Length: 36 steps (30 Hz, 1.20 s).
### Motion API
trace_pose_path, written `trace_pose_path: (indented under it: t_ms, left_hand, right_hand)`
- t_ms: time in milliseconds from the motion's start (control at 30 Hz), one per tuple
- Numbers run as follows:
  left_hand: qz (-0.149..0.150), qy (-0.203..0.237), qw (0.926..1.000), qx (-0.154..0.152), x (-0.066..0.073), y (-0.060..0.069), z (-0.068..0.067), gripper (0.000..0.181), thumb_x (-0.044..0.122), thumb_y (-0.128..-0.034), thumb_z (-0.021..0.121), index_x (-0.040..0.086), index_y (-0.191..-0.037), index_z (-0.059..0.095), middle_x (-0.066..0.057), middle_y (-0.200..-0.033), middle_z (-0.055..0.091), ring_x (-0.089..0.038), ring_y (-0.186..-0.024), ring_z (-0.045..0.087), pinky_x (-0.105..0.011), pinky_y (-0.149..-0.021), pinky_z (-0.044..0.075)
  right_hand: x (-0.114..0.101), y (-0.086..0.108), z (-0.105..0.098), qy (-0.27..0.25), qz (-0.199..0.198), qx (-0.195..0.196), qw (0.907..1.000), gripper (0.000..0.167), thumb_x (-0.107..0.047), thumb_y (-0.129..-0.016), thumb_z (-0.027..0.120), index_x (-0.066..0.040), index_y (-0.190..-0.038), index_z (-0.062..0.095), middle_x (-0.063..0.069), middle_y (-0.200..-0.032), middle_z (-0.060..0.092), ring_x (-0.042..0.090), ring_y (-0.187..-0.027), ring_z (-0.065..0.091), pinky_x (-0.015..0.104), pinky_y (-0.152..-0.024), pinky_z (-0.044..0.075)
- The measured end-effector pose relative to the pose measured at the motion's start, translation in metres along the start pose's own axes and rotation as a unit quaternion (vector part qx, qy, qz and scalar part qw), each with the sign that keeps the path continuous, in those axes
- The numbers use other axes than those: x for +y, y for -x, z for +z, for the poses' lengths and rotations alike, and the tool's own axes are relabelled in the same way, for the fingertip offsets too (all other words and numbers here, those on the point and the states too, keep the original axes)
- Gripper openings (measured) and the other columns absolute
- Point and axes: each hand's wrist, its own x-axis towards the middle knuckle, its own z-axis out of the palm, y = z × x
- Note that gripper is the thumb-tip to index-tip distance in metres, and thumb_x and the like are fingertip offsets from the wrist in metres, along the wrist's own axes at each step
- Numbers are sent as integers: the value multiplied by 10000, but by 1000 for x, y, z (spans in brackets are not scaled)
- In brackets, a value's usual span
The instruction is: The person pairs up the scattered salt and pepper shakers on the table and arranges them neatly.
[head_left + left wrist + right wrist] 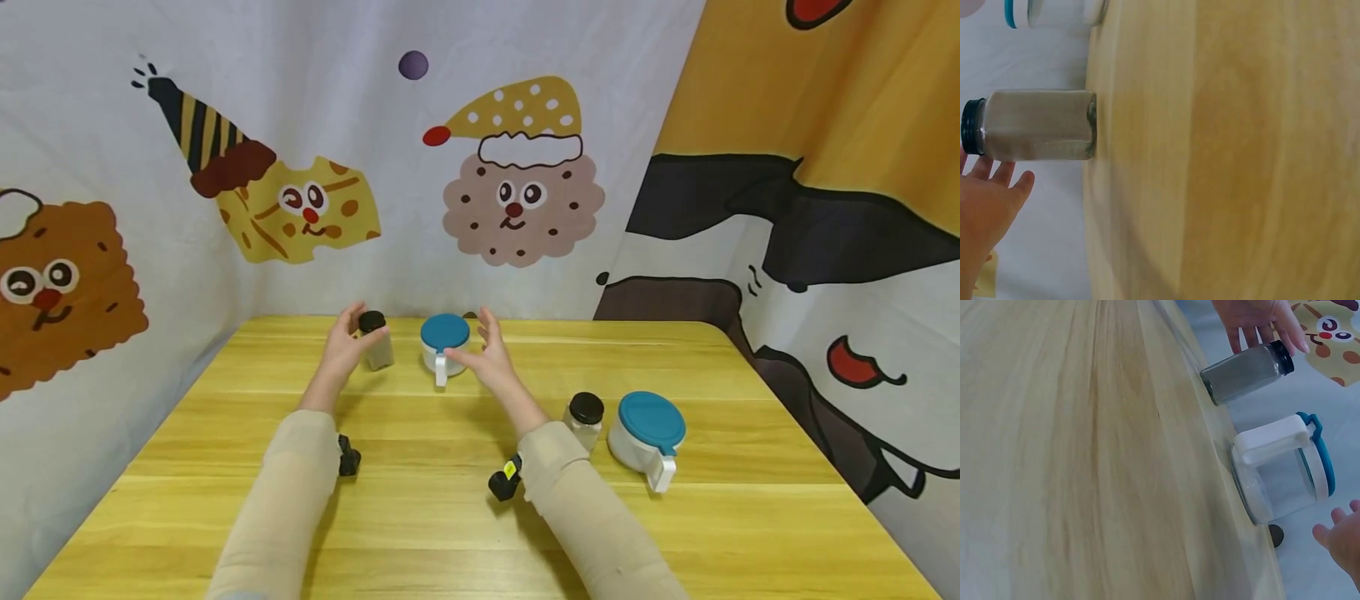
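No text, brand or number can be read. One label-like mark shows: a yellow patch (511, 470) on the black device (501, 488) at the wrist behind the right hand (491, 358); its content is too small to tell. The jar (379, 355) at the left hand (345, 343) and the mug (446, 331) between the hands bear no legible print, nor do the other jar (585, 408) and other mug (651, 419), right of the right hand and nearer the body.

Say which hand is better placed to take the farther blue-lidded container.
Probably the right hand: it is open beside that container, while the left hand is at the farther black-capped jar.
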Motion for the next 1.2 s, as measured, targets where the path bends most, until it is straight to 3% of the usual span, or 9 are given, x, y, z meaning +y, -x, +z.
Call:
trace_pose_path:
  t_ms: [233, 367, 633, 967, 1200]
  left_hand:
    - [-160, 49, 9999, -8, 2, -2, 3, 814, 282, -895, 696, 142, -1533, 212, -151, -1551, 198, -359, -1399, 181, -526, -1091, 202]
    - [-56, -1, 9999, 148, -8, -6, 6, 821, 303, -883, 709, 131, -1528, 231, -155, -1536, 234, -357, -1389, 209, -520, -1084, 223]
    - [-72, 226, 9992, 322, -12, -9, 9, 783, 278, -874, 722, 140, -1511, 288, -148, -1496, 311, -335, -1353, 284, -496, -1069, 267]
    - [-56, 448, 9981, 413, -16, -11, 11, 747, 212, -876, 723, 93, -1494, 320, -170, -1433, 406, -327, -1272, 386, -467, -1021, 338]
    - [-71, 459, 9978, 474, -15, -10, 10, 714, 228, -875, 725, 110, -1478, 362, -146, -1428, 420, -303, -1230, 406, -453, -1000, 353]
  right_hand:
    - [15, -8, 6, -16, 84, 108, 9999, 1019, -154, -798, 801, -160, -1544, 107, 75, -1572, 153, 345, -1409, 173, 535, -1086, 213]
    - [20, -10, 8, 3, 145, 100, 9998, 1040, -163, -788, 811, -155, -1544, 97, 122, -1568, 151, 360, -1406, 174, 543, -1072, 242]
    - [29, -16, 9, 125, 305, 72, 9994, 1053, -164, -781, 816, -188, -1545, 92, 132, -1572, 144, 352, -1406, 179, 512, -1072, 263]
    - [32, -19, 11, 665, 333, -141, 9971, 1080, -232, -779, 820, -119, -1545, 67, 171, -1563, 147, 375, -1392, 206, 515, -1065, 271]
    - [33, -22, 11, 822, 570, -228, 9947, 1097, -258, -755, 839, -153, -1545, 84, 179, -1539, 213, 364, -1359, 282, 505, -1045, 310]
